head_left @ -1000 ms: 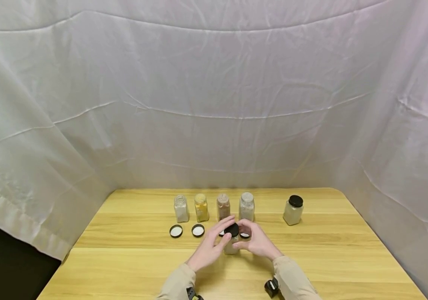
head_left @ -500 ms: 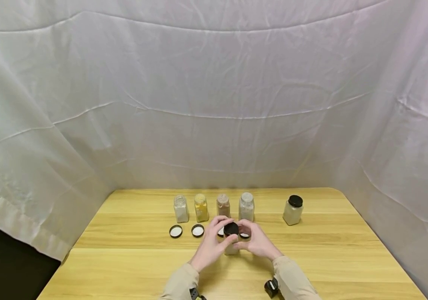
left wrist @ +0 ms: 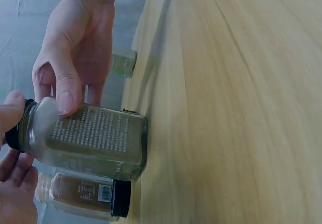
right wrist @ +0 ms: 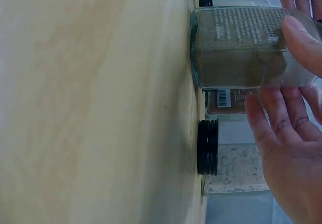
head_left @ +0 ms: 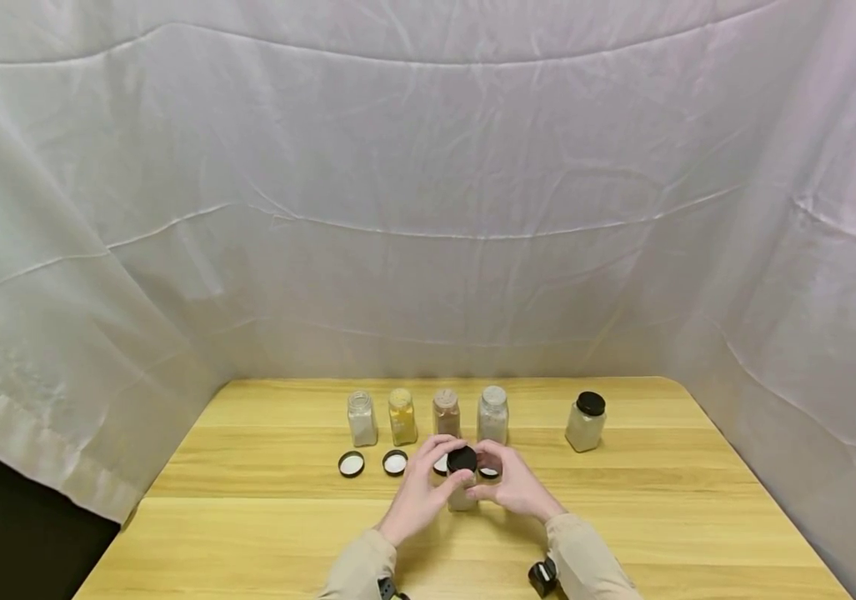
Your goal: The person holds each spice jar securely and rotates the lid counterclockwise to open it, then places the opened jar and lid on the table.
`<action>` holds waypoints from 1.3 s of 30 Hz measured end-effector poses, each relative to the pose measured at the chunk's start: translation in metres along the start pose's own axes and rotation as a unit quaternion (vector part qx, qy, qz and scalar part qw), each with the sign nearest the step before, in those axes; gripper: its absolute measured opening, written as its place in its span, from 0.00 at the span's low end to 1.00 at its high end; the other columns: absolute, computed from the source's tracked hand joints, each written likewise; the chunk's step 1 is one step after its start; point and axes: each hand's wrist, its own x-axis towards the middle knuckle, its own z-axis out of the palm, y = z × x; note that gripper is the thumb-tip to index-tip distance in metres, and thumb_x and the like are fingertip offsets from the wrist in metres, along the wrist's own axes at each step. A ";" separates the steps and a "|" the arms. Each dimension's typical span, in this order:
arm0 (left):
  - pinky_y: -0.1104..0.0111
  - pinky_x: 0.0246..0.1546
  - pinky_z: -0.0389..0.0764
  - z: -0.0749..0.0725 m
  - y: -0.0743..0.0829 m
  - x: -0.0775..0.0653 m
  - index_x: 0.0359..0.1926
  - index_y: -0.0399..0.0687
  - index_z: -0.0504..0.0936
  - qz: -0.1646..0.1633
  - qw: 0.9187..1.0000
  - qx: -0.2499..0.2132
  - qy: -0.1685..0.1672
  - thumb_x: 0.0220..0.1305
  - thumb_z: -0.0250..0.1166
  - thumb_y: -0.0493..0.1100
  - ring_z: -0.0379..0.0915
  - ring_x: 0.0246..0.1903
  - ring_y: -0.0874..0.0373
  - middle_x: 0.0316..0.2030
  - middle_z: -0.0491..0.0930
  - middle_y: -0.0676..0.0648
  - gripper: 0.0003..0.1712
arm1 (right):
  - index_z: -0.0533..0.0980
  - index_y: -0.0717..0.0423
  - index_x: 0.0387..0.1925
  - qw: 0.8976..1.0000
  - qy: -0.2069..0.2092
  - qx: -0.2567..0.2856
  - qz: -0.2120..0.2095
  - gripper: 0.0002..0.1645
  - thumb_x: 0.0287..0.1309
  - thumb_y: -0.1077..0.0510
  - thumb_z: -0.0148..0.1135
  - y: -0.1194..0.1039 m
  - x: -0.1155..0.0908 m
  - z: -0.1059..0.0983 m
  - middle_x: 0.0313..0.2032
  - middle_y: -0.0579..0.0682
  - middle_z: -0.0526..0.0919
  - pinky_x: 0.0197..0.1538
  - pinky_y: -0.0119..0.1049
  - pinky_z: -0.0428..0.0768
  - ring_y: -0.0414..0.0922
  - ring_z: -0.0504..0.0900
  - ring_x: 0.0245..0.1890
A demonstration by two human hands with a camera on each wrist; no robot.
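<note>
A square glass jar of brownish powder (left wrist: 93, 138), with print on its side, stands upright near the table's middle. Its black lid (head_left: 462, 459) is on top. My left hand (head_left: 418, 490) grips the lid, thumb on the near side and fingers round the far side. My right hand (head_left: 519, 485) steadies the jar's glass body from the right, and its thumb (left wrist: 66, 90) presses the printed face in the left wrist view. Behind the jar, the hands partly hide two black lids, one of them a white-lined lid (head_left: 441, 464).
Lidless jars stand in a row behind: one of whitish powder (head_left: 362, 421), one yellow (head_left: 402, 417), one reddish-brown (head_left: 446, 415), one speckled grey (head_left: 493, 415). Upturned lids (head_left: 351, 464) lie before them. A black-lidded jar (head_left: 586, 423) stands apart at right. Pale curtains surround the wooden table (head_left: 247, 533).
My left hand's fingers, stretched out over the lid a second ago, have curled in round it. The right hand and the jar have stayed in place.
</note>
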 end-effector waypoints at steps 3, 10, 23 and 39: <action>0.56 0.60 0.80 0.000 0.001 0.000 0.62 0.51 0.79 -0.011 1.000 0.001 0.002 0.66 0.68 0.49 0.78 0.57 0.52 0.58 0.78 0.48 0.25 | 0.75 0.61 0.56 1.000 0.001 0.000 0.002 0.31 0.50 0.64 0.77 0.000 0.000 0.000 0.50 0.60 0.85 0.55 0.53 0.85 0.46 0.86 0.49; 0.52 0.69 0.74 -0.005 0.000 0.000 0.68 0.44 0.74 0.010 0.998 -0.021 -0.058 0.76 0.57 0.43 0.69 0.68 0.44 0.69 0.72 0.41 0.23 | 0.75 0.61 0.57 1.000 0.002 -0.002 0.001 0.31 0.52 0.61 0.76 -0.003 0.000 -0.001 0.51 0.60 0.85 0.55 0.46 0.85 0.44 0.85 0.50; 0.59 0.61 0.79 -0.005 0.000 0.001 0.60 0.47 0.80 -0.001 1.000 -0.003 -0.007 0.67 0.67 0.47 0.77 0.59 0.51 0.58 0.79 0.49 0.23 | 0.75 0.61 0.55 1.000 -0.001 0.004 -0.008 0.29 0.51 0.62 0.76 0.000 0.000 0.000 0.49 0.60 0.86 0.55 0.52 0.85 0.42 0.86 0.49; 0.55 0.67 0.77 -0.007 -0.002 -0.001 0.66 0.40 0.75 0.043 0.998 -0.006 -0.043 0.74 0.57 0.40 0.74 0.64 0.43 0.65 0.76 0.39 0.23 | 0.75 0.62 0.56 1.000 -0.001 0.011 0.001 0.30 0.51 0.62 0.77 0.001 0.001 0.000 0.51 0.61 0.85 0.56 0.48 0.85 0.44 0.85 0.51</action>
